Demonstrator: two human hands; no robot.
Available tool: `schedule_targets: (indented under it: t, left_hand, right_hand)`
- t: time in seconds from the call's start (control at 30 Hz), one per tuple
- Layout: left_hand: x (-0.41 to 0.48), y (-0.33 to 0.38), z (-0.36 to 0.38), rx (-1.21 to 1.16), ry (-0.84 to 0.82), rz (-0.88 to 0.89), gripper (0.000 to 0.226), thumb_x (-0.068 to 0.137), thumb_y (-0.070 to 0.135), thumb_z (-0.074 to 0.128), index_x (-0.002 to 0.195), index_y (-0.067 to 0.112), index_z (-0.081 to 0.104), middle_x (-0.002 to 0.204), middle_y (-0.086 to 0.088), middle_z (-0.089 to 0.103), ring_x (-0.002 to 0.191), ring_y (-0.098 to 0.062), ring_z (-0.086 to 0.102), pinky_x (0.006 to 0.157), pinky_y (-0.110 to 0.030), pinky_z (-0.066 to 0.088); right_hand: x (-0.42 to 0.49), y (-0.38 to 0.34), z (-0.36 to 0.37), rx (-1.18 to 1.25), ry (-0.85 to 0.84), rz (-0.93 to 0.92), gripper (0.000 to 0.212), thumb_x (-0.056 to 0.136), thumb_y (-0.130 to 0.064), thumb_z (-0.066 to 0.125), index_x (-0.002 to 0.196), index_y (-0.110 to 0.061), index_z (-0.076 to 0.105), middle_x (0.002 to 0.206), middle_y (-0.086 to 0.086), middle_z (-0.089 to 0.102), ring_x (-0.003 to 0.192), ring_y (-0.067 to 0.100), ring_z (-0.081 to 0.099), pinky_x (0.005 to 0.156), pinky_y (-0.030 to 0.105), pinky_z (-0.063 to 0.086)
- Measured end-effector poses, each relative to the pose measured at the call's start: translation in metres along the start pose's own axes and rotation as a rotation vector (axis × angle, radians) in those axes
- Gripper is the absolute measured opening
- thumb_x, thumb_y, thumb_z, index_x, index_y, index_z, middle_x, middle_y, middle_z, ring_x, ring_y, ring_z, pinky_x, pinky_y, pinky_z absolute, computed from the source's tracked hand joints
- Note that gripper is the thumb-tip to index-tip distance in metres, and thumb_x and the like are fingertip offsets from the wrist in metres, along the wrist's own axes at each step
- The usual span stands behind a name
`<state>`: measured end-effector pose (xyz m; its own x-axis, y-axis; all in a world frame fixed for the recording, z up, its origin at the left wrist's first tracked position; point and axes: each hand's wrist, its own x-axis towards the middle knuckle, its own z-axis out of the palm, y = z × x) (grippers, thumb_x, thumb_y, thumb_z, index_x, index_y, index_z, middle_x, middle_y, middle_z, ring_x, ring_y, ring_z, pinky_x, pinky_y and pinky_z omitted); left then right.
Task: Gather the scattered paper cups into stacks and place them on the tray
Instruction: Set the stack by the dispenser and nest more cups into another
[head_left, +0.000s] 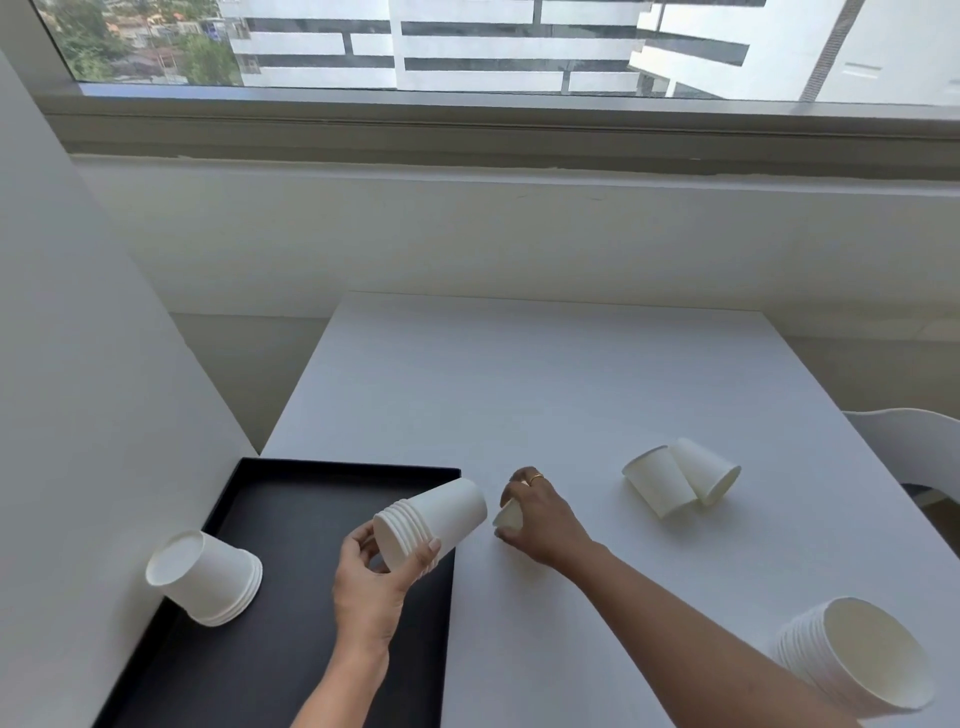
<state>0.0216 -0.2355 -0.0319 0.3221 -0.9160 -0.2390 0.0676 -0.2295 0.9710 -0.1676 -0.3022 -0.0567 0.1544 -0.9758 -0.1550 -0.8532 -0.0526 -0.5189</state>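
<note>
Centrally, over the near part of a white table, two bare hands work close together. The left hand is curled around the rim end of a nested stack of paper cups, held in the air on its side above the right edge of a black tray. The stack's long axis slants up and to the right, its closed base aimed at the right hand. That hand, fingers wrapped shut, grips a single paper cup just beside the stack's base, almost touching it. Joining the two would likely need this cup slipped over that base. A short stack lies tilted at the tray's left edge. Two loose cups lie on their sides, touching, farther right, nearer the right hand. A tall stack lies at the near right.
</note>
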Motion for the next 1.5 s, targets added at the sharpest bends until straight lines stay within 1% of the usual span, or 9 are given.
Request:
schedule_targets:
  t: [0.17,0.37,0.53,0.7,0.9,1.07,1.2,1.37,1.5]
  left_hand:
    - [-0.007,0.0,0.002,0.02,-0.029,-0.006,0.061,0.063,0.011,0.083,0.112,0.02,0.048,0.115,-0.004,0.057,0.101,-0.017,0.055,0.083,-0.03,0.042]
    - [-0.014,0.0,0.006,0.056,-0.086,-0.03,0.061,0.064,0.011,0.082,0.113,0.019,0.047,0.113,-0.002,0.056,0.102,-0.016,0.054,0.084,-0.029,0.04]
    - [-0.017,-0.005,0.006,0.1,-0.162,-0.063,0.065,0.063,0.014,0.084,0.118,0.016,0.048,0.117,-0.005,0.057,0.107,-0.017,0.052,0.083,-0.029,0.041]
    - [-0.02,-0.006,0.007,0.139,-0.206,-0.086,0.07,0.058,0.021,0.087,0.117,0.019,0.049,0.118,-0.004,0.058,0.11,-0.019,0.053,0.086,-0.03,0.042]
    - [-0.025,-0.004,0.016,0.199,-0.284,-0.132,0.095,0.026,0.05,0.083,0.112,0.027,0.052,0.118,0.001,0.06,0.112,-0.018,0.056,0.096,-0.044,0.049]
    - [-0.028,-0.006,0.026,0.218,-0.335,-0.14,0.092,0.031,0.042,0.084,0.114,0.022,0.051,0.115,0.0,0.061,0.107,-0.015,0.058,0.089,-0.035,0.051]
    - [-0.026,-0.006,0.033,0.249,-0.354,-0.147,0.098,0.027,0.049,0.084,0.116,0.023,0.051,0.116,0.001,0.06,0.105,-0.013,0.059,0.093,-0.04,0.051]
    - [-0.025,-0.008,0.039,0.263,-0.356,-0.151,0.085,0.029,0.046,0.085,0.105,0.03,0.048,0.114,0.003,0.059,0.108,-0.017,0.058,0.094,-0.041,0.05]
    - [-0.025,-0.012,0.045,0.246,-0.326,-0.131,0.087,0.028,0.048,0.084,0.105,0.031,0.047,0.114,0.004,0.057,0.107,-0.021,0.059,0.092,-0.043,0.052]
  right_hand:
    - [-0.028,0.008,0.001,0.076,-0.073,0.104,0.063,0.076,-0.024,0.069,0.13,-0.025,0.036,0.137,0.003,0.03,0.113,0.025,0.047,0.09,0.028,0.042]
    - [-0.049,0.01,-0.001,-0.01,-0.181,0.184,0.095,0.073,-0.027,0.072,0.145,-0.03,0.009,0.13,0.007,0.046,0.116,0.025,0.047,0.093,0.032,0.039]
    - [-0.062,0.01,-0.001,0.034,-0.066,0.147,0.075,0.074,-0.022,0.066,0.138,-0.028,0.027,0.13,0.0,0.044,0.124,0.02,0.037,0.095,0.034,0.035]
    - [-0.069,0.009,-0.007,0.116,0.023,0.049,0.07,0.076,-0.014,0.061,0.136,-0.03,0.03,0.131,-0.005,0.041,0.125,0.016,0.032,0.093,0.03,0.038]
    - [-0.078,0.01,-0.013,0.04,0.065,-0.096,0.066,0.077,-0.012,0.061,0.136,-0.028,0.035,0.135,-0.006,0.041,0.126,0.015,0.031,0.095,0.029,0.041]
    - [-0.081,0.005,-0.01,0.016,0.078,-0.171,0.067,0.077,-0.01,0.062,0.136,-0.025,0.036,0.136,-0.006,0.041,0.127,0.014,0.031,0.094,0.028,0.043]
    - [-0.081,0.002,-0.008,0.061,0.076,-0.178,0.067,0.077,-0.006,0.061,0.137,-0.023,0.036,0.136,-0.003,0.04,0.128,0.014,0.029,0.1,0.025,0.039]
    - [-0.08,0.002,-0.007,0.076,0.106,-0.185,0.067,0.077,-0.002,0.058,0.138,-0.02,0.037,0.137,0.001,0.039,0.131,0.016,0.028,0.103,0.02,0.031]
    - [-0.08,0.004,-0.007,0.108,0.097,-0.192,0.065,0.08,-0.009,0.063,0.138,-0.019,0.037,0.138,0.002,0.038,0.132,0.015,0.028,0.101,0.012,0.024]
